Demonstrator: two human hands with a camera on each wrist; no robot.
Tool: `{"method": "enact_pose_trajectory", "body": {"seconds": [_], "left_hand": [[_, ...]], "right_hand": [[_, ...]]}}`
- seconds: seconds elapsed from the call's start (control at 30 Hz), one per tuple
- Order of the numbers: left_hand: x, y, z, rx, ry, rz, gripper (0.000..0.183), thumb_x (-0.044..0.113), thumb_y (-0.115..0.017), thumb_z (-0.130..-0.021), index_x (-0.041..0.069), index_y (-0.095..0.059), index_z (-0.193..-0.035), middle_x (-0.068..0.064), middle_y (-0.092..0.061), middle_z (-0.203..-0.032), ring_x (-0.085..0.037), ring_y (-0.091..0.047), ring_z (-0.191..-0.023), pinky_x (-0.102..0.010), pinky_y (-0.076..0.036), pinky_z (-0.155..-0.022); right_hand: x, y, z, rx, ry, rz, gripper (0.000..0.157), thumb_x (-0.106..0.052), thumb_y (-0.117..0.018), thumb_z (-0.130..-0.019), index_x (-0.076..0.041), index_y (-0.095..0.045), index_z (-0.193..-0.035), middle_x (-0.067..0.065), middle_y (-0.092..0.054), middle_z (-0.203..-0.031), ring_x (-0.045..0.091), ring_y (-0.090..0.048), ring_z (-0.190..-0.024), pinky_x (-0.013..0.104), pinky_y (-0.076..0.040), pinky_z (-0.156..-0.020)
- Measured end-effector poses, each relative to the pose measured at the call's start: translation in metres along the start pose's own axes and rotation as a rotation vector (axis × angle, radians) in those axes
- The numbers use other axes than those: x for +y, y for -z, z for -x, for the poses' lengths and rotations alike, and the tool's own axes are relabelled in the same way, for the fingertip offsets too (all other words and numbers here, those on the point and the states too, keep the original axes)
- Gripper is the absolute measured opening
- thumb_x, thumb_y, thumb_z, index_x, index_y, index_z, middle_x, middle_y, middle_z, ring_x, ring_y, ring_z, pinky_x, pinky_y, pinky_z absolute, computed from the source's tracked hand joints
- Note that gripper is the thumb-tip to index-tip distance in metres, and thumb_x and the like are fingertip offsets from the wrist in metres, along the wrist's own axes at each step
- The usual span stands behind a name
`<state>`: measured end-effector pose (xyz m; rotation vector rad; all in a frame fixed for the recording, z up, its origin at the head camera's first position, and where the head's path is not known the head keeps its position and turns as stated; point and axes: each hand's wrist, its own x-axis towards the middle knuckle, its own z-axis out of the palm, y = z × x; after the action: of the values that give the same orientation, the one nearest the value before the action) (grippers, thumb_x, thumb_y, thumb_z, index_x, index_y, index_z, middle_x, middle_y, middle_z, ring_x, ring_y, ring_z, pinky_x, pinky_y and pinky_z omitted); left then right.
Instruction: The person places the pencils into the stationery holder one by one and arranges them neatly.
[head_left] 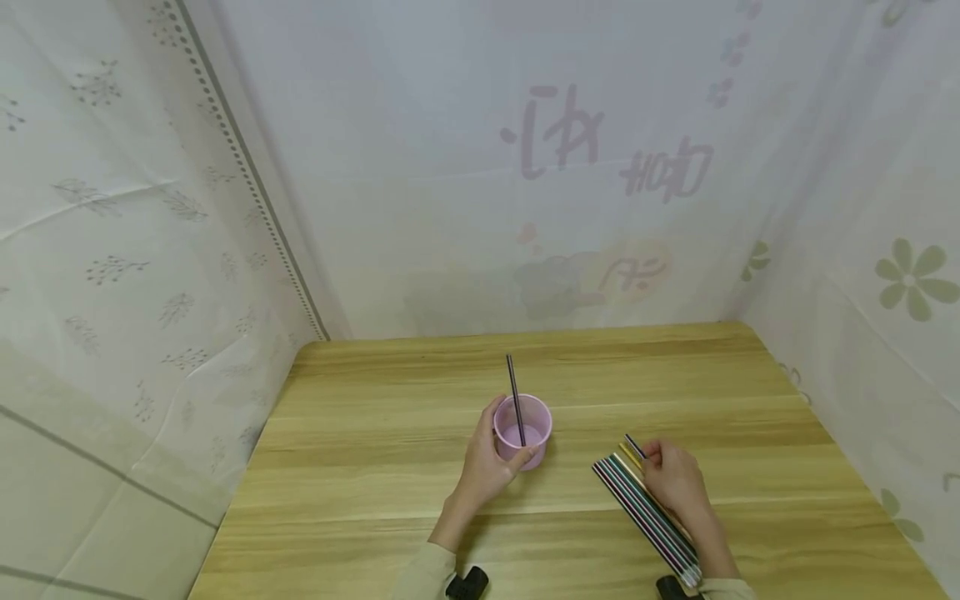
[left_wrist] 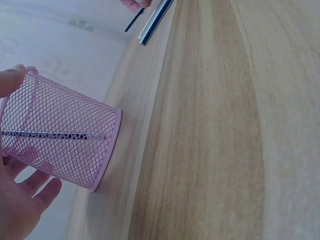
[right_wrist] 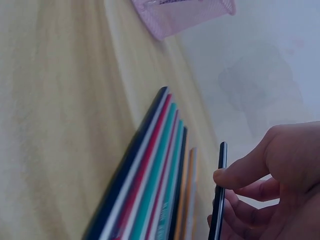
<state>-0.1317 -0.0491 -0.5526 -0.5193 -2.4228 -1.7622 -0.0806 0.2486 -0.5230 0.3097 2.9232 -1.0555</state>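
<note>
Curling round a pink mesh cup [left_wrist: 72, 112], the left hand's [head_left: 487, 467] fingers grip its sides. The right hand [head_left: 675, 482] pinches a dark pencil [right_wrist: 218, 204] near a row of pencils [head_left: 647, 511].

Wood-grain table [head_left: 352, 442] beneath fingers [head_left: 655, 455], rounded far corners beyond them; pale cloth backdrop [head_left: 405, 150] with faint lettering [head_left: 530, 142] upright beyond fingers; leaf-print cloth [head_left: 112, 217] well left of fingers; cloth with green flower [head_left: 909, 281] well right of fingers
</note>
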Motion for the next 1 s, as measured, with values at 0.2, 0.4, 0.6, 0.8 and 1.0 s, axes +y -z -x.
{"method": "enact_pose_trajectory", "body": {"seconds": [0.2, 0.4, 0.6, 0.8, 1.0], "left_hand": [[-0.001, 0.0, 0.0, -0.002, -0.004, -0.011, 0.094, 0.028, -0.085, -0.081, 0.006, -0.032, -0.155, -0.016, -0.048, -0.15, -0.036, -0.054, -0.131, -0.051, -0.052, -0.105], [-0.001, 0.001, 0.0, -0.011, -0.01, -0.009, 0.093, 0.026, -0.084, -0.081, 0.006, -0.031, -0.155, -0.016, -0.048, -0.151, -0.035, -0.054, -0.131, -0.05, -0.052, -0.104], [-0.001, 0.001, 0.0, -0.018, -0.015, -0.017, 0.093, 0.027, -0.084, -0.082, 0.004, -0.03, -0.155, -0.017, -0.047, -0.151, -0.036, -0.053, -0.132, -0.051, -0.052, -0.104], [-0.002, 0.001, 0.0, -0.009, -0.02, -0.019, 0.093, 0.027, -0.085, -0.082, 0.004, -0.032, -0.154, -0.016, -0.048, -0.151, -0.035, -0.054, -0.132, -0.051, -0.052, -0.105], [-0.001, 0.001, -0.001, -0.01, -0.015, -0.019, 0.094, 0.027, -0.085, -0.081, 0.004, -0.032, -0.155, -0.015, -0.047, -0.151, -0.034, -0.053, -0.133, -0.05, -0.051, -0.106]], "right_hand": [[-0.013, 0.007, -0.002, 0.041, 0.048, -0.015, 0.015, -0.001, -0.06, -0.089, 0.005, -0.062, -0.102, 0.014, -0.064, -0.089, 0.023, -0.06, -0.08, 0.031, -0.048, -0.068], [-0.025, 0.011, -0.004, 0.122, 0.13, -0.018, 0.013, 0.002, -0.062, -0.088, 0.005, -0.063, -0.1, 0.012, -0.065, -0.086, 0.021, -0.059, -0.077, 0.029, -0.047, -0.067], [-0.042, 0.015, -0.006, 0.178, 0.177, -0.073, 0.013, 0.002, -0.063, -0.09, 0.005, -0.063, -0.103, 0.016, -0.067, -0.091, 0.023, -0.062, -0.082, 0.025, -0.051, -0.069], [-0.06, 0.018, -0.006, 0.236, 0.212, -0.132, 0.014, 0.001, -0.064, -0.092, 0.003, -0.064, -0.106, 0.015, -0.067, -0.095, 0.021, -0.063, -0.083, 0.018, -0.053, -0.067], [-0.079, 0.024, -0.001, 0.298, 0.279, -0.185, 0.016, 0.003, -0.066, -0.091, 0.001, -0.064, -0.107, 0.013, -0.068, -0.094, 0.019, -0.064, -0.083, 0.016, -0.055, -0.065]]}}
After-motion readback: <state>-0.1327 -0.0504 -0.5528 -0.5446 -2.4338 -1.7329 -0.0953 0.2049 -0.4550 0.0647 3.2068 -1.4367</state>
